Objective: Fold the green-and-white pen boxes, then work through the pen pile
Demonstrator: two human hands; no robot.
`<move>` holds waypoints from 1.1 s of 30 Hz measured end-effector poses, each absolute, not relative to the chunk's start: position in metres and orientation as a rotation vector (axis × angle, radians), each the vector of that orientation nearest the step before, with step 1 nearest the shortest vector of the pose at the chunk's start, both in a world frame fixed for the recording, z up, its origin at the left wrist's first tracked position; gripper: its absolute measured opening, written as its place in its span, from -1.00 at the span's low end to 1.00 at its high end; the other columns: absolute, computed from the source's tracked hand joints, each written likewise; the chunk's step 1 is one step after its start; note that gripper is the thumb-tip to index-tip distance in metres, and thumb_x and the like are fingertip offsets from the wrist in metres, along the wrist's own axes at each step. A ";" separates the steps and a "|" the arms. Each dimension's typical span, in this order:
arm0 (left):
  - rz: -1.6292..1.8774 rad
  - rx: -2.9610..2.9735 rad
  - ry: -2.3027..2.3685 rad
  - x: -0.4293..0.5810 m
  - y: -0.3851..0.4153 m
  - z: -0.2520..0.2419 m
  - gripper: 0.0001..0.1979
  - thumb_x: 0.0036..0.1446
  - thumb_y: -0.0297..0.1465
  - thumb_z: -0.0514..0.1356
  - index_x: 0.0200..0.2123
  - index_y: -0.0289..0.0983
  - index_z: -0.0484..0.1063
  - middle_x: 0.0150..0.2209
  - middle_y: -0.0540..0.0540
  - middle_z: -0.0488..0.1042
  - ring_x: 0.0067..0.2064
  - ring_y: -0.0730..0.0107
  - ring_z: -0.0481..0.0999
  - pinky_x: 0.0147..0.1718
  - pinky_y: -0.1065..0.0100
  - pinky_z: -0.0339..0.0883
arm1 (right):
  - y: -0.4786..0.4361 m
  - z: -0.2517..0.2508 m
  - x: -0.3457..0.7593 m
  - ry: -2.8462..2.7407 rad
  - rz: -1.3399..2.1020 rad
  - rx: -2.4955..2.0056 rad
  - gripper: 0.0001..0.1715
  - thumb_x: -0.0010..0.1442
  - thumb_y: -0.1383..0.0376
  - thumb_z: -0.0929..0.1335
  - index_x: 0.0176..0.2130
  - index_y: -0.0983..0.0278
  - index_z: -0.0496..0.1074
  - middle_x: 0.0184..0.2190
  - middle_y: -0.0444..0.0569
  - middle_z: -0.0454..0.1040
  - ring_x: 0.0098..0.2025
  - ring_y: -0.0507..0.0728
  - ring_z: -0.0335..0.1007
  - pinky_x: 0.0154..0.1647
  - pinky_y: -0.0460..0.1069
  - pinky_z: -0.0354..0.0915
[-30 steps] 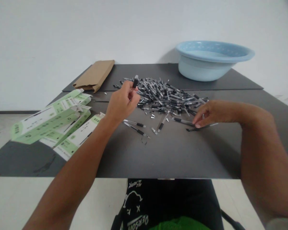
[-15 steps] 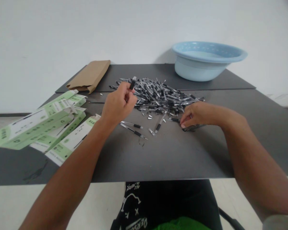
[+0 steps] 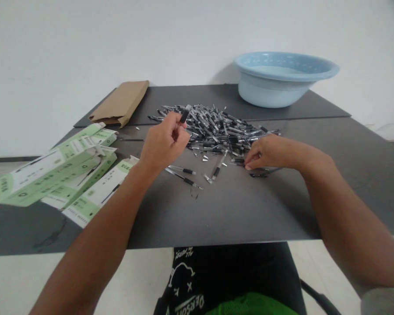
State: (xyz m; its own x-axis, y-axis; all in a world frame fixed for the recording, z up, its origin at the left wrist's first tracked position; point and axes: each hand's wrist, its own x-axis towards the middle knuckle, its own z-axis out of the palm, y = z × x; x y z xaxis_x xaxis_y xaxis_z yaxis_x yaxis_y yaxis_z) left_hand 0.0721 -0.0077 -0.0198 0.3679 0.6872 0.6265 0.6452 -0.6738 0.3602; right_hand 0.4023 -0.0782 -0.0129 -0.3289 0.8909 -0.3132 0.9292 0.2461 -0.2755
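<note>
Left hand [image 3: 164,141] grasping pen [image 3: 184,115]; right hand [image 3: 269,151] curled at loose pen [image 3: 238,161], hold unclear.

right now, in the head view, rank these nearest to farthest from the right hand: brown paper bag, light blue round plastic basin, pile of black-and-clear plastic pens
1. pen pile: beside the right hand, to its left
2. blue basin: beyond the hand
3. paper bag: also beyond, far left

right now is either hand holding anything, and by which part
The left hand holds at least one pen by the barrel below its exposed black grip. The right hand is at another pen; whether it is held cannot be told.
</note>
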 end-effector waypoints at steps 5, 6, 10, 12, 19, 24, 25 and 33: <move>1.242 2.520 1.172 0.077 -0.014 -0.021 -0.87 0.27 -0.44 0.14 -0.15 -0.19 0.45 -0.48 0.07 0.49 -0.51 0.41 0.43 -0.36 0.33 0.28 | -0.084 -0.004 0.402 2.413 -0.718 1.794 -0.72 0.14 0.17 0.47 -0.22 0.18 0.78 -0.28 -0.02 0.75 -0.27 0.25 0.63 -0.22 0.07 0.39; 1.232 2.519 1.149 0.078 -0.016 -0.021 -0.87 0.27 -0.43 0.13 -0.14 -0.19 0.44 -0.48 0.07 0.50 -0.50 0.41 0.44 -0.36 0.34 0.28 | -0.086 -0.001 0.402 2.412 -0.728 1.827 -0.72 0.13 0.16 0.47 -0.22 0.17 0.78 -0.31 -0.04 0.74 -0.30 0.23 0.61 -0.24 0.06 0.37; 1.154 2.537 1.064 0.083 -0.025 -0.021 -0.86 0.29 -0.41 0.11 -0.12 -0.21 0.43 -0.42 0.04 0.58 -0.44 0.40 0.55 -0.30 0.36 0.34 | -0.092 0.011 0.409 2.408 -0.698 1.989 -0.71 0.17 0.11 0.45 -0.21 0.17 0.74 -0.40 -0.12 0.66 -0.38 0.14 0.50 -0.31 0.01 0.29; 1.112 2.553 1.042 0.085 -0.028 -0.023 -0.86 0.30 -0.40 0.11 -0.12 -0.21 0.43 -0.36 0.02 0.64 -0.38 0.38 0.61 -0.26 0.35 0.36 | -0.092 0.013 0.411 2.418 -0.673 2.064 -0.73 0.19 0.11 0.44 -0.24 0.18 0.71 -0.44 -0.14 0.61 -0.40 0.12 0.44 -0.35 -0.01 0.25; 1.058 2.610 0.928 0.091 -0.032 -0.033 -0.88 0.35 -0.37 0.14 -0.09 -0.20 0.44 -0.26 -0.01 0.70 -0.21 0.30 0.70 -0.18 0.34 0.38 | -0.089 0.008 0.399 2.675 -0.788 2.288 -0.89 0.15 0.21 0.45 -0.33 0.20 0.58 -0.52 -0.19 0.51 -0.47 0.03 0.30 -0.41 -0.06 0.18; 1.033 2.629 0.806 0.094 -0.041 -0.027 -0.89 0.34 -0.39 0.11 -0.18 -0.20 0.45 -0.30 -0.03 0.65 -0.27 0.29 0.61 -0.20 0.29 0.31 | -0.094 0.009 0.378 3.035 -0.819 2.386 -0.85 0.21 0.19 0.46 -0.31 0.22 0.53 -0.56 -0.22 0.49 -0.55 -0.01 0.25 -0.49 -0.07 0.15; 1.023 2.594 0.771 0.095 -0.044 -0.025 -0.89 0.32 -0.39 0.11 -0.22 -0.20 0.44 -0.32 -0.03 0.62 -0.29 0.29 0.57 -0.22 0.27 0.29 | -0.096 0.009 0.373 3.117 -0.775 2.371 -0.85 0.21 0.18 0.47 -0.30 0.22 0.53 -0.57 -0.22 0.50 -0.56 0.00 0.27 -0.50 -0.07 0.17; 1.011 1.994 0.654 0.103 -0.060 -0.028 -0.78 0.34 -0.29 0.03 -0.39 -0.17 0.20 -0.58 0.11 0.20 -0.54 0.41 0.19 -0.48 0.31 0.08 | -0.101 -0.009 0.347 3.486 0.206 2.091 -0.88 0.21 0.34 0.48 -0.22 0.14 0.64 -0.40 -0.17 0.72 -0.39 0.11 0.66 -0.34 -0.04 0.42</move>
State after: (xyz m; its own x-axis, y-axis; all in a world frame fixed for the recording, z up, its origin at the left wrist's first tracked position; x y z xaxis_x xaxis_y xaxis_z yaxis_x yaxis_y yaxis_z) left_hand 0.1030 -0.0598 -0.0279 0.5487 0.7209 0.4233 0.0906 -0.5547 0.8271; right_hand 0.3466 -0.1005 -0.0092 -0.1766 0.6630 0.7275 0.7439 0.5739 -0.3424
